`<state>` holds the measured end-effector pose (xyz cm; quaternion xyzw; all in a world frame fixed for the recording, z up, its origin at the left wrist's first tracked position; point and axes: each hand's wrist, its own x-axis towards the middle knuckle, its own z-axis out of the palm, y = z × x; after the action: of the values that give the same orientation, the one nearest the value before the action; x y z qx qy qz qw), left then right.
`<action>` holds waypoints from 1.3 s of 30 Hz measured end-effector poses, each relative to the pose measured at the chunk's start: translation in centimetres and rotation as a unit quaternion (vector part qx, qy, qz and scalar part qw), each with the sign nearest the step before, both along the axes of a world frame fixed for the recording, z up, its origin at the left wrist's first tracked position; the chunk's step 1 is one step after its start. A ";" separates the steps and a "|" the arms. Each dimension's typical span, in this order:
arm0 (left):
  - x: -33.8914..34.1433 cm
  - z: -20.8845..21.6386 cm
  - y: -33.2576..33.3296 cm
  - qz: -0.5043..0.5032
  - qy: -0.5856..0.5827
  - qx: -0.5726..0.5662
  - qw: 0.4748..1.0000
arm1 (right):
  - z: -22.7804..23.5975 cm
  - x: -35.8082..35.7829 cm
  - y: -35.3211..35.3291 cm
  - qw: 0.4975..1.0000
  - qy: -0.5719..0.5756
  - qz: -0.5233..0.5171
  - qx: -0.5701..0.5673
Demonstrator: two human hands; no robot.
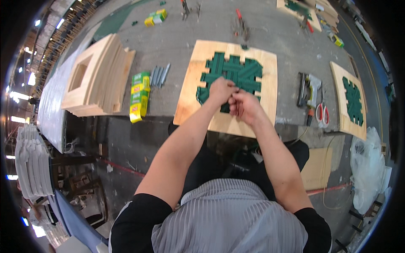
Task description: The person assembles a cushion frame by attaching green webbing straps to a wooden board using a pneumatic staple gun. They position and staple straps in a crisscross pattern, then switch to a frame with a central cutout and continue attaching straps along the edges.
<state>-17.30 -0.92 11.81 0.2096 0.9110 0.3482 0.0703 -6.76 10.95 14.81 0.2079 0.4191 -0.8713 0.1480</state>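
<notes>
In front of me lies a pale wooden panel (190,99), slightly turned on the bench. Green webbing straps (249,71) cross over and under each other at its middle, their short ends sticking out around the edge. My left hand (222,90) is closed, its fingers pinched on the webbing near the lower middle of the weave. Right beside it, my right hand (246,107) curls its fingers together, thumb and forefinger meeting the left fingertips at a strap. Both hands hide the part of the strap between their fingers.
Left stand a stack of wooden frames (95,80), green-and-yellow boxes (139,97) and grey staple strips (160,76). Right lie a staple gun (310,89), red-handled scissors (322,114) and another webbed panel (352,99). Red-handled pliers (239,19) lie beyond.
</notes>
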 end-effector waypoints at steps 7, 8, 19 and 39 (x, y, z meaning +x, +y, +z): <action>-1.2 2.1 0.4 -0.019 -0.080 0.029 0.996 | -1.1 -1.2 1.3 0.994 -0.012 -0.024 -0.102; -1.4 1.9 0.2 0.005 -0.037 0.050 0.998 | -1.2 -1.0 1.2 0.990 -0.014 -0.041 -0.131; -6.0 1.5 -1.1 -0.026 -0.012 -0.073 0.997 | -1.8 -3.0 0.7 0.943 -0.003 -0.134 -0.304; -6.8 4.9 0.4 0.033 -0.247 -0.038 0.968 | -3.8 -7.5 3.4 0.910 -0.103 0.063 -0.396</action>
<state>-24.06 -0.50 16.68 0.0845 0.8844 0.3563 0.2895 -14.26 14.36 11.01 0.1942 0.0346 -0.9282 0.3156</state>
